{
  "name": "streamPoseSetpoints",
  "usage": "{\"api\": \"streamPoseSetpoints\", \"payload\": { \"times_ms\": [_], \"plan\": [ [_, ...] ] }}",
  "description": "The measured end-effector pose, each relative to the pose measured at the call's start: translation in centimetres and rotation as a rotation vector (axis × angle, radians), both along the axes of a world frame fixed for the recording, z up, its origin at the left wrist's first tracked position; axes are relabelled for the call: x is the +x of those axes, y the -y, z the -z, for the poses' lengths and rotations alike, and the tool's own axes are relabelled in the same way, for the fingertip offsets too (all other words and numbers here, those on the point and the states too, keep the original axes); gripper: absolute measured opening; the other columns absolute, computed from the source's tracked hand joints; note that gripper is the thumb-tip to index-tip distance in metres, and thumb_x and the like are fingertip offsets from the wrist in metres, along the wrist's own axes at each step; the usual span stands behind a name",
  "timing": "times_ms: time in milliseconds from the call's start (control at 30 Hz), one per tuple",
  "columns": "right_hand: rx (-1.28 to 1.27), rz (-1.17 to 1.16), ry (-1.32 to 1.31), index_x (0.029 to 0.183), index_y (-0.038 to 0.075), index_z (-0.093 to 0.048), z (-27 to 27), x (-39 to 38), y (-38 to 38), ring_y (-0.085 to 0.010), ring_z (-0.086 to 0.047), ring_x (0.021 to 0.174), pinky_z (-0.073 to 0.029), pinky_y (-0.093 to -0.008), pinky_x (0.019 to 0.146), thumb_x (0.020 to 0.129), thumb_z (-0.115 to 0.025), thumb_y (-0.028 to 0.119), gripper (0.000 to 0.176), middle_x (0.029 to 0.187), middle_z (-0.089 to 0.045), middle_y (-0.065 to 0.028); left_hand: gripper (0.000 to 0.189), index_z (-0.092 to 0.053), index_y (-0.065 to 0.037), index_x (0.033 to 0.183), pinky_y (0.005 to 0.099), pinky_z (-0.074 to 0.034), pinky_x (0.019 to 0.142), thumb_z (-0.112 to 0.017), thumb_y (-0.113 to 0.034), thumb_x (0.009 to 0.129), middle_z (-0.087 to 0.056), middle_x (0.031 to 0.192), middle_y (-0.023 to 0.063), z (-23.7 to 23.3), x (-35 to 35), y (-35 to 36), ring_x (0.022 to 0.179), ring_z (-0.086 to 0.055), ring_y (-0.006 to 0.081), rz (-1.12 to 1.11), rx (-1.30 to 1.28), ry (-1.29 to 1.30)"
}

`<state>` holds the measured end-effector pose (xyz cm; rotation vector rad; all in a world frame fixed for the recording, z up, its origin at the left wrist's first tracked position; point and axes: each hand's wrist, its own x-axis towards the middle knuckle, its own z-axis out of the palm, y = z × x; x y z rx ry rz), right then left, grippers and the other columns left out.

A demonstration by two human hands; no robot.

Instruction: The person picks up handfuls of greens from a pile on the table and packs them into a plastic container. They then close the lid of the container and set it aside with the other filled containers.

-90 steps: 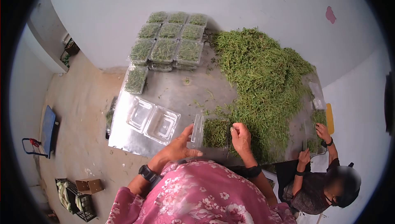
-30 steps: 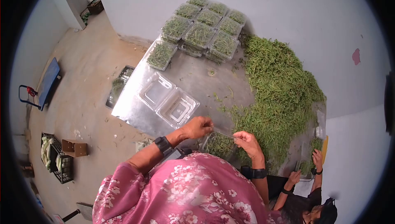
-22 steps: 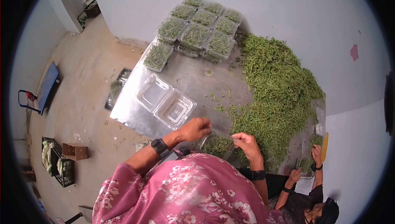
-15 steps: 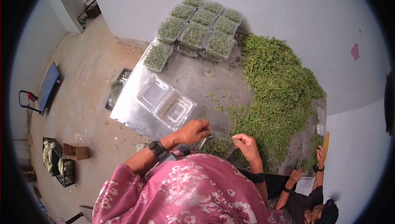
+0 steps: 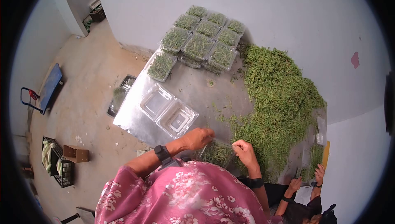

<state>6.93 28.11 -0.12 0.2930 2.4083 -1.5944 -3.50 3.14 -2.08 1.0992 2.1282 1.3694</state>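
Close to my body is a clear plastic clamshell box (image 5: 217, 154) filled with green stems. My left hand (image 5: 199, 138) is closed, with its fingers at the box's far left corner. My right hand (image 5: 245, 154) pinches at the far right corner of the same box. The near side of the box is partly hidden by my shirt. Beyond my left hand an open clamshell box (image 5: 177, 119) with nothing in it lies with its lid folded back. To the right of my hands spreads a large heap of green stems (image 5: 279, 104).
Filled clamshell boxes (image 5: 198, 46) are stacked at the back of the metal table (image 5: 197, 88); one filled box (image 5: 161, 66) stands apart. At right, a co-worker's hands (image 5: 319, 173) are beside greens. A crate (image 5: 63, 170) and blue trolley (image 5: 52, 86) are on the floor.
The view has tilted, so the table sits lower in the picture. My left hand has moved slightly right, closer to the filled box's corner. My right hand stays by its right corner.
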Motion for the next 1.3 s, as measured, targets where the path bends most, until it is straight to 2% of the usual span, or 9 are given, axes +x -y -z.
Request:
{"api": "streamPoseSetpoints", "payload": {
  "times_ms": [100,133,233,333,633,833,1033,1133,1300],
  "plan": [
    [0.035,-0.033,-0.031,0.088,0.001,-0.061,0.0,-0.1,-0.1,-0.0058,-0.051,0.062,-0.044,-0.0231,0.056,0.088,-0.059,0.014,0.013,0.070,-0.056,0.0022,0.018,-0.061,-0.005,0.100,0.0430,-0.047,0.080,-0.056,-0.014,0.085,-0.060,0.089,0.0183,-0.1,-0.3,-0.5,0.088,-0.059,0.0368,-0.001,-0.103,0.011],
    [0.043,-0.026,-0.016,0.087,0.001,-0.061,-0.3,-0.2,0.1,-0.0056,-0.051,0.062,-0.044,-0.0230,0.056,0.087,-0.060,0.014,0.013,0.071,-0.056,0.0023,0.015,-0.062,-0.006,0.095,0.0433,-0.046,0.081,-0.055,-0.015,0.085,-0.060,0.090,0.0180,-0.5,-0.3,-0.7,0.090,-0.058,0.0373,0.009,-0.104,0.010],
    [0.055,-0.031,0.024,0.087,-0.001,-0.062,-0.7,-0.6,0.1,-0.0073,-0.052,0.067,-0.043,-0.0261,0.061,0.084,-0.063,0.012,0.013,0.073,-0.057,0.0004,0.013,-0.062,-0.005,0.089,0.0435,-0.047,0.081,-0.054,-0.014,0.084,-0.060,0.090,0.0177,-0.6,-0.8,-1.1,0.090,-0.059,0.0376,0.065,-0.152,-0.056],
    [0.196,-0.144,-0.057,0.088,-0.001,-0.063,-1.9,-1.5,0.4,-0.0089,-0.053,0.068,-0.043,-0.0248,0.061,0.085,-0.062,0.012,0.014,0.077,-0.058,-0.0018,0.012,-0.062,-0.005,0.086,0.0436,-0.047,0.079,-0.055,-0.014,0.082,-0.060,0.091,0.0176,-0.8,-0.8,-1.5,0.090,-0.060,0.0374,0.040,-0.194,-0.068],
    [0.285,-0.311,-0.054,0.088,0.000,-0.064,-2.3,-4.2,3.0,-0.0208,-0.061,0.071,-0.047,-0.0326,0.066,0.079,-0.064,0.012,0.015,0.076,-0.062,-0.0108,0.014,-0.061,-0.003,0.085,0.0431,-0.049,0.074,-0.059,-0.010,0.073,-0.062,0.089,0.0173,-0.8,-1.4,-2.4,0.088,-0.061,0.0374,0.163,-0.270,-0.185],
    [0.426,-0.365,0.002,0.084,0.001,-0.063,-1.6,-4.8,3.4,-0.0246,-0.062,0.070,-0.047,-0.0337,0.065,0.081,-0.060,0.015,0.015,0.074,-0.064,-0.0137,0.013,-0.061,0.000,0.081,0.0431,-0.048,0.068,-0.059,-0.010,0.071,-0.063,0.080,0.0200,3.9,-2.1,-3.9,0.080,-0.061,0.0392,0.150,-0.144,-0.105],
    [0.276,-0.182,0.070,0.095,0.002,-0.066,2.4,-3.9,0.8,-0.0160,-0.060,0.070,-0.047,-0.0324,0.063,0.086,-0.061,0.027,0.027,0.075,-0.064,-0.0084,0.013,-0.062,-0.001,0.078,0.0443,-0.047,0.066,-0.056,-0.012,0.075,-0.063,0.079,0.0216,5.3,-1.9,-4.0,0.077,-0.061,0.0402,0.052,-0.060,-0.016],
    [0.085,-0.013,0.288,0.105,0.000,-0.064,1.1,-1.8,0.4,-0.0132,-0.059,0.074,-0.048,-0.0294,0.062,0.087,-0.062,0.033,0.038,0.084,-0.064,-0.0052,0.015,-0.063,-0.001,0.078,0.0444,-0.048,0.068,-0.056,-0.014,0.075,-0.063,0.081,0.0222,4.8,-1.7,-3.5,0.079,-0.061,0.0401,0.037,-0.088,0.004],
    [-0.051,0.042,0.287,0.116,-0.004,-0.057,0.6,0.1,-0.1,-0.0117,-0.058,0.079,-0.048,-0.0263,0.061,0.084,-0.067,0.026,0.044,0.092,-0.063,-0.0071,0.020,-0.066,-0.001,0.084,0.0429,-0.049,0.073,-0.057,-0.016,0.075,-0.065,0.084,0.0223,4.1,-1.4,-2.6,0.082,-0.063,0.0386,-0.026,-0.206,0.067]
  ]
}}
